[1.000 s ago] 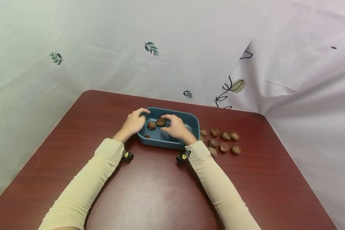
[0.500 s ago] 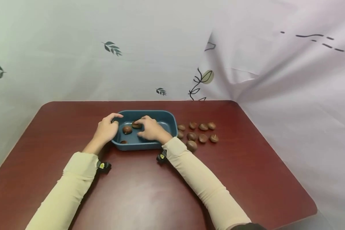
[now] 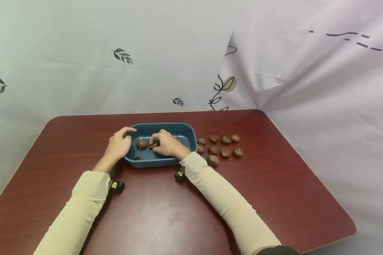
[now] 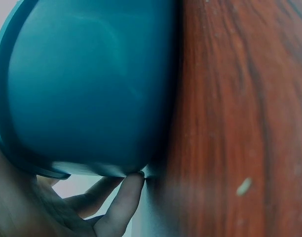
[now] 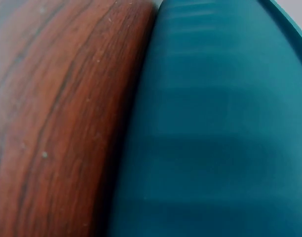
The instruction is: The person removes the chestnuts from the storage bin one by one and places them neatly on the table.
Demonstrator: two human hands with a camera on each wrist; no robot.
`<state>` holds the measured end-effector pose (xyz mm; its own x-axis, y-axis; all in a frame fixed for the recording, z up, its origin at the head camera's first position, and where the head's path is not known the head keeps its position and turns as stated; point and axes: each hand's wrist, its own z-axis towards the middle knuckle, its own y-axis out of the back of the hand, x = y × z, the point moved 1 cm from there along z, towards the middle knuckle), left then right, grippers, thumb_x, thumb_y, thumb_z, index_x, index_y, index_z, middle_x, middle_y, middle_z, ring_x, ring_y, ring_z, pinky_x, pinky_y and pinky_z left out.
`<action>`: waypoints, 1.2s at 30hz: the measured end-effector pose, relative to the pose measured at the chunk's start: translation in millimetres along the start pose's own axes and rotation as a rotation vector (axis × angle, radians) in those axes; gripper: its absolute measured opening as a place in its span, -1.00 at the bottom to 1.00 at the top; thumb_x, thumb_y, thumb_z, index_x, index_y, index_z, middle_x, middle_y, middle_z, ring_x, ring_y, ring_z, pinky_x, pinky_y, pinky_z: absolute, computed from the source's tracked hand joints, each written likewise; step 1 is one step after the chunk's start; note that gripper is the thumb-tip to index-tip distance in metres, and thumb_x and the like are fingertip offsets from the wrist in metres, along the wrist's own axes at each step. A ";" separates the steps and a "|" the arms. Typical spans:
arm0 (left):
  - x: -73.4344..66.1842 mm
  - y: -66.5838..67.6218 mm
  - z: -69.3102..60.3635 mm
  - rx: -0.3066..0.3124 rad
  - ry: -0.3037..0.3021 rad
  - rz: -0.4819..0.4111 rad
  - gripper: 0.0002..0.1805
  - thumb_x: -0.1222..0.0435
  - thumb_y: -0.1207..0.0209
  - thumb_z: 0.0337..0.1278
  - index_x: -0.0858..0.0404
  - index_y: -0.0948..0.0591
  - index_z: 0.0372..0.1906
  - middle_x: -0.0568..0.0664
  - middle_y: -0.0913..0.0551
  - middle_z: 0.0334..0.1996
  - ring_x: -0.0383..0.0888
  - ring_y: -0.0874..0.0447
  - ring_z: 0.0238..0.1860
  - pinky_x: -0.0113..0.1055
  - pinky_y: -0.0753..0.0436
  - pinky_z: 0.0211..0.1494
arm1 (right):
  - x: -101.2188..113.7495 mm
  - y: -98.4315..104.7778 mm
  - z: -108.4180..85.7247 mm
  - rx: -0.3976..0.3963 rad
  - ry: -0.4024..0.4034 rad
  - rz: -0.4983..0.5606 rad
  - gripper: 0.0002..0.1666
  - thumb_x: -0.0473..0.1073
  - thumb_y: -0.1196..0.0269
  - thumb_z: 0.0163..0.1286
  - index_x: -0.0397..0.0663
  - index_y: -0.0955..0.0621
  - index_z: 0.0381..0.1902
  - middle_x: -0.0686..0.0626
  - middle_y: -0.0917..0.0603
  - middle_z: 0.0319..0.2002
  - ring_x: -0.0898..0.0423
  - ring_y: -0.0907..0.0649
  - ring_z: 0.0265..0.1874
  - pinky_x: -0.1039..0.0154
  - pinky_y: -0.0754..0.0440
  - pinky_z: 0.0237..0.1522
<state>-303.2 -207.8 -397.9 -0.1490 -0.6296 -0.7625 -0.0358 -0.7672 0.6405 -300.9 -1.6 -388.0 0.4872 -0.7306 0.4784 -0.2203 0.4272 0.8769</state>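
Note:
A blue rectangular box [image 3: 156, 163] stands on the table with a few chestnuts inside. My left hand [image 3: 118, 143] grips its left end at the rim. In the left wrist view, fingertips [image 4: 129, 197] touch the outer wall of the box [image 4: 87, 89]. Inside the box, my right hand [image 3: 168, 144] pinches a chestnut [image 3: 151, 145] between thumb and fingers. Just left of that lies another chestnut [image 3: 142, 145], and a third chestnut [image 3: 138, 158] shows partly behind the front wall. The right wrist view has only the box's outside [image 5: 215, 123] and the tabletop; the hand is hidden there.
Several chestnuts [image 3: 225, 152] lie loose on the table right of the box, close to its right end and my right forearm. The reddish-brown table [image 3: 153, 212] has rounded corners. Pale patterned cloth [image 3: 83, 71] hangs behind it.
The head view has turned rightward, so everything sits further left in it. My right thumb and fingers have come together on the chestnut, which lies slightly nearer me. My left hand keeps its hold.

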 end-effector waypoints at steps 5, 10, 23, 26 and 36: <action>0.2 1.0 -3.6 0.015 0.006 -0.009 -0.52 0.32 0.25 0.41 0.12 -0.48 0.31 -0.06 -0.27 -0.73 -0.16 -0.13 -0.76 -0.21 -0.31 -0.59 | 1.0 -2.5 2.3 0.013 0.010 0.037 -0.85 -0.33 -0.34 0.30 -0.02 -0.72 -0.20 0.05 -0.66 -0.22 0.21 -0.59 -0.22 0.39 -0.52 -0.16; 1.2 4.5 -7.3 0.006 0.009 -0.008 -0.51 0.32 0.26 0.40 0.14 -0.49 0.31 -0.06 -0.26 -0.73 -0.16 -0.11 -0.76 -0.22 -0.30 -0.60 | 4.1 -4.6 3.6 0.032 0.009 0.083 -0.91 -0.32 -0.35 0.29 -0.03 -0.68 -0.28 0.08 -0.71 -0.34 0.28 -0.64 -0.35 0.43 -0.54 -0.25; 3.0 1.8 -7.5 0.019 0.003 -0.014 -0.50 0.33 0.27 0.40 0.14 -0.48 0.31 -0.03 -0.28 -0.70 -0.14 -0.13 -0.75 -0.19 -0.32 -0.53 | -3.2 8.8 -10.5 -0.085 0.024 0.129 -0.76 -0.18 -0.40 0.26 0.00 -0.69 -0.10 0.07 -0.71 -0.22 0.24 -0.61 -0.33 0.39 -0.51 -0.31; 1.6 1.2 -5.9 0.025 -0.004 -0.018 -0.50 0.32 0.27 0.40 0.14 -0.47 0.32 -0.01 -0.29 -0.69 -0.14 -0.13 -0.76 -0.19 -0.33 -0.54 | -6.9 24.9 -25.1 -0.141 0.032 0.168 -0.77 -0.19 -0.39 0.25 0.00 -0.70 -0.12 0.05 -0.71 -0.23 0.24 -0.63 -0.35 0.37 -0.53 -0.36; -0.2 2.7 -1.6 0.019 -0.017 -0.005 -0.50 0.34 0.27 0.39 0.14 -0.48 0.31 -0.01 -0.29 -0.70 -0.12 -0.15 -0.75 -0.19 -0.32 -0.53 | -31.7 71.7 -96.6 -0.344 0.054 0.206 -0.76 -0.18 -0.42 0.22 -0.06 -0.75 -0.14 0.10 -0.76 -0.32 0.28 -0.69 -0.41 0.33 -0.64 -0.35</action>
<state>-301.7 -209.9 -396.2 -0.1659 -0.6233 -0.7642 -0.0550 -0.7679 0.6382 -250.6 103.6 -344.8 0.5078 -0.5858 0.6317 -0.0268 0.7221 0.6912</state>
